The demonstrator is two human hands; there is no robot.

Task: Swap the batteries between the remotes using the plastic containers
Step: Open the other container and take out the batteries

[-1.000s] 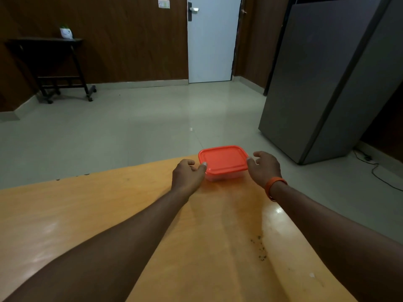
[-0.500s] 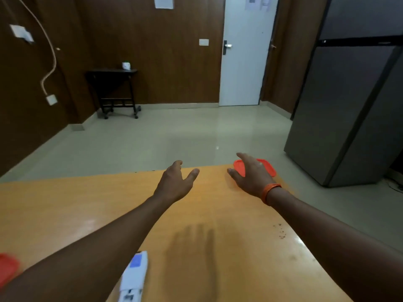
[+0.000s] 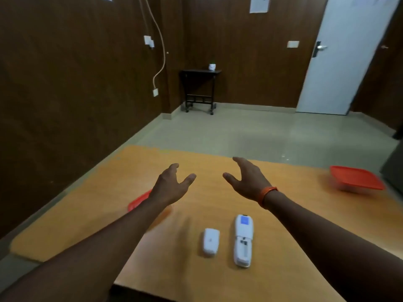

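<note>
My left hand (image 3: 172,185) and my right hand (image 3: 246,179) hover over the middle of the wooden table (image 3: 305,214), both open and holding nothing. A white remote (image 3: 243,239) lies below my right hand with its battery bay uncovered. Its small white battery cover (image 3: 210,241) lies just to its left. A plastic container with an orange lid (image 3: 355,178) stands at the table's right edge. A second orange-lidded container (image 3: 138,200) peeks out from behind my left forearm, mostly hidden. No batteries show.
The table's left and far edges drop to a tiled floor (image 3: 239,131). A small black side table (image 3: 199,88) stands against the brown wall, and a pale door (image 3: 340,57) is at the back right.
Both hands let go of the orange-lidded container and drew back to the table's middle. The view swung left, bringing the remote, its cover and a second container into sight.
</note>
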